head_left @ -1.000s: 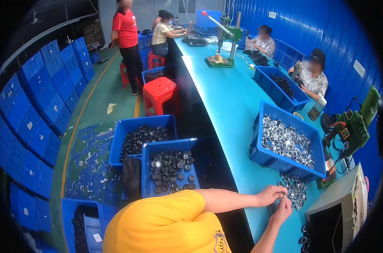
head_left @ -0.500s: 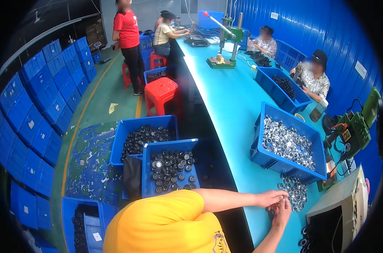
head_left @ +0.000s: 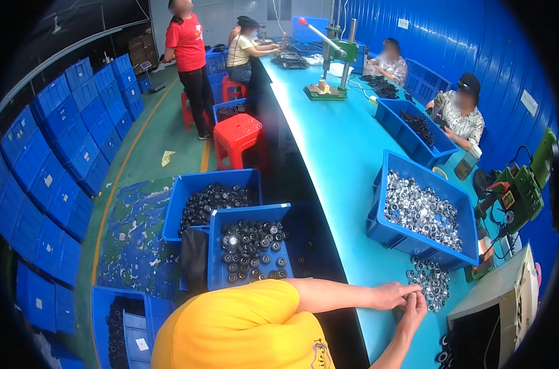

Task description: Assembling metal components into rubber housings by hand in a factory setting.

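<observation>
My left hand [head_left: 390, 296] reaches in across the bench edge, its fingers pinched together. Close against it, my right hand [head_left: 414, 307] has its fingers curled in. The fingertips of both meet, and whatever small thing lies between them is hidden. Just beyond the fingers, a loose heap of small shiny ring-like metal parts [head_left: 431, 285] is spread on the turquoise bench top [head_left: 347, 246]. Behind that heap, a blue bin [head_left: 408, 247] is filled with the same silvery parts.
Left of the bench stand blue bins of black round wheel-like parts [head_left: 253, 247] and a red stool [head_left: 237, 136]. A green press [head_left: 341, 74] and a bin of black parts [head_left: 418, 128] are farther along. An open carton [head_left: 507, 307] sits at right. Several people work nearby.
My hands have shifted very slightly and remain together beside the heap. The whole view has moved a little, and the heap looks much the same.
</observation>
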`<action>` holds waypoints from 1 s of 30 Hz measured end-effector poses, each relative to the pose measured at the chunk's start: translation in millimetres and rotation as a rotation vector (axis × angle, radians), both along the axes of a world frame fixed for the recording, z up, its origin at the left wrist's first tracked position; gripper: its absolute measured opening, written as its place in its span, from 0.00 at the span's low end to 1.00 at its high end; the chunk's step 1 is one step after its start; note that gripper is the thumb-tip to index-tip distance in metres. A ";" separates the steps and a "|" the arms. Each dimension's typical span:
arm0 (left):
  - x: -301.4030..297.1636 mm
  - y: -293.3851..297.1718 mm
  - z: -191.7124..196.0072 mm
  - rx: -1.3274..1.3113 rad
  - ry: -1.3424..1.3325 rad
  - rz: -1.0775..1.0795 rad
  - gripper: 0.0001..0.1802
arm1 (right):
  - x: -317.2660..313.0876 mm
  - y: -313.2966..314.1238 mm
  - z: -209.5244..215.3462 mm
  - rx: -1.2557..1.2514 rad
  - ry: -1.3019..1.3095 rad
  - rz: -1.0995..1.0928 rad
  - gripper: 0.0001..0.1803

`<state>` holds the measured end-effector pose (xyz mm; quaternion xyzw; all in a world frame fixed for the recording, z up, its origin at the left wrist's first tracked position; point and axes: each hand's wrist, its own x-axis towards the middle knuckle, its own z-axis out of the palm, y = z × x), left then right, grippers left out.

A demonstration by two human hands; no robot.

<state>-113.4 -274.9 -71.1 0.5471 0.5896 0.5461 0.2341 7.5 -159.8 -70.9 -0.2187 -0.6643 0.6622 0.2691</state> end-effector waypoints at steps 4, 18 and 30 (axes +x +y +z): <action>2.1 -3.4 5.1 -0.027 0.118 0.055 0.33 | -3.4 7.5 -15.3 0.031 0.018 -0.049 0.13; -3.5 -11.1 17.2 0.071 -0.101 0.059 0.30 | -1.9 -2.9 7.9 -0.153 0.072 0.073 0.13; -2.3 -10.6 10.6 0.052 0.012 0.127 0.33 | -11.1 5.3 -13.5 -0.051 0.025 -0.051 0.12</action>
